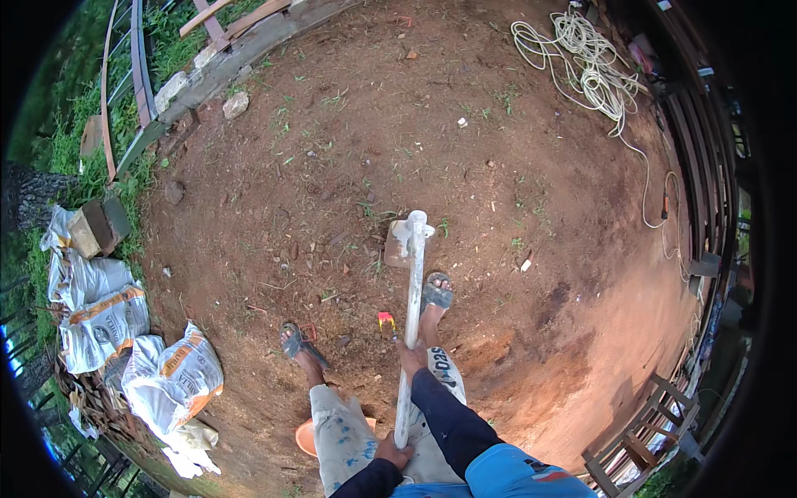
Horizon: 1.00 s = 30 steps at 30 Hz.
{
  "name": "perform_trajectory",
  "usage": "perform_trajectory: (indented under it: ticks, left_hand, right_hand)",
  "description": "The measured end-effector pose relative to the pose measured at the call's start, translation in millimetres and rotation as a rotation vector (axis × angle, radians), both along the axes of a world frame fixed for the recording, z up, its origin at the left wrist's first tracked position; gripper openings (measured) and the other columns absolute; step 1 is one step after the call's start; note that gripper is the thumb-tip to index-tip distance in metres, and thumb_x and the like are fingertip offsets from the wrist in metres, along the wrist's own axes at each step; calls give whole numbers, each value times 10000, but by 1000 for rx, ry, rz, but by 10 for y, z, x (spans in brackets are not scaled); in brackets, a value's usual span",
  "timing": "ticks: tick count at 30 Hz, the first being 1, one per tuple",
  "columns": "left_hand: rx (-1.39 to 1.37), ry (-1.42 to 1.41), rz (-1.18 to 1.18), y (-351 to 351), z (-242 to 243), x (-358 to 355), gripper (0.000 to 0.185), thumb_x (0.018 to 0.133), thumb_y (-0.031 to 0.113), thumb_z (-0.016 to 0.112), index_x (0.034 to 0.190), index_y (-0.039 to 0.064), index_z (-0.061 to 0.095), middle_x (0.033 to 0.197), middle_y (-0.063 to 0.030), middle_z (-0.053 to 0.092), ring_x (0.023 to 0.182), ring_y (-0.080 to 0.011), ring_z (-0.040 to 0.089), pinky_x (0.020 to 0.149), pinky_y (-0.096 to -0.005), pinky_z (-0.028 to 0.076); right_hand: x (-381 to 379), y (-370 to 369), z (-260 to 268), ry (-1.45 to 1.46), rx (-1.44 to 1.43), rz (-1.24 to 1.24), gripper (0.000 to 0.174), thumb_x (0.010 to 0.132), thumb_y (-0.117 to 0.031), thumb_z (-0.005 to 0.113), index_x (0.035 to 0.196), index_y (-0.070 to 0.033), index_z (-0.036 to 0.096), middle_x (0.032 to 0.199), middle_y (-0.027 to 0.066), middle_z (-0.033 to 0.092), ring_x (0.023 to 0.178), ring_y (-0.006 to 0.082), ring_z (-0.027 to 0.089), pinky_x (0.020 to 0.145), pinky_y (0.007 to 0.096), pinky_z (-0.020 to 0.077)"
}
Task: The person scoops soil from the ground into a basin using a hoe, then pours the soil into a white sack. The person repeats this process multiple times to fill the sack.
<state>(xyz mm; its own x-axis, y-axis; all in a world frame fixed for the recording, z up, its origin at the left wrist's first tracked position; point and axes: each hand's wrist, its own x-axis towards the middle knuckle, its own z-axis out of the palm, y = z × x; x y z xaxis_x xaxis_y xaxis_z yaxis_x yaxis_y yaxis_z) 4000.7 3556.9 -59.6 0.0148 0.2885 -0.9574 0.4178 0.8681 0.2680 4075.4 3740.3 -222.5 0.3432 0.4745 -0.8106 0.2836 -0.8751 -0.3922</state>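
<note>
A long-handled hoe (pixel 411 311) with a whitish, worn shaft runs up the middle of the view. Its broad blade (pixel 396 244) is at the far end, left of the shaft, over or on the bare soil; whether it touches I cannot tell. My right hand (pixel 413 359) grips the shaft partway along. Around the butt end, close to my body, my left hand (pixel 393 451) is closed. My sandalled feet stand apart, with the right foot (pixel 438 292) just beside the shaft. A small red and yellow wrapper (pixel 386 321) lies on the ground between them.
White and orange sacks (pixel 174 380) and concrete blocks (pixel 93 227) line the left side. A coiled pale cable (pixel 591 68) lies at the upper right. A wooden ladder-like frame (pixel 644 436) is at lower right. Behind my left leg shows an orange container (pixel 306 437).
</note>
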Motion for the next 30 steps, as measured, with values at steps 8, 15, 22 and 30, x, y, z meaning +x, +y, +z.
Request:
perform_trajectory:
  ticks: [8,15,22,30]
  left_hand:
    - [155,171,-290,1114,-807,-677,466,757,366,700,1061,82,492,778,-178,671,721,-365,668,664,-476,519]
    - [90,166,-220,1148,-734,-898,446,754,280,666,1098,56,493,827,-231,666,802,-405,659,743,-491,508]
    - [-261,-39,-254,-243,697,-1088,470,746,364,674,1056,50,512,837,-248,664,803,-415,659,749,-496,513]
    - [-56,56,-258,-137,552,-1170,427,730,344,706,967,38,526,808,-204,676,749,-379,674,704,-492,529]
  right_hand:
    - [-502,1348,-358,676,-23,-418,317,874,-343,670,937,-101,475,645,-2,477,452,127,483,387,301,441]
    - [-933,1386,-974,88,199,137,434,836,-246,655,1100,47,476,751,134,579,534,227,582,464,359,474]
    - [-805,-846,113,178,-274,-142,381,829,-225,678,1070,-46,443,772,110,571,500,196,546,433,353,441]
    - [-1026,-371,164,204,22,0,363,840,-237,690,995,-37,430,676,38,488,463,157,504,378,342,417]
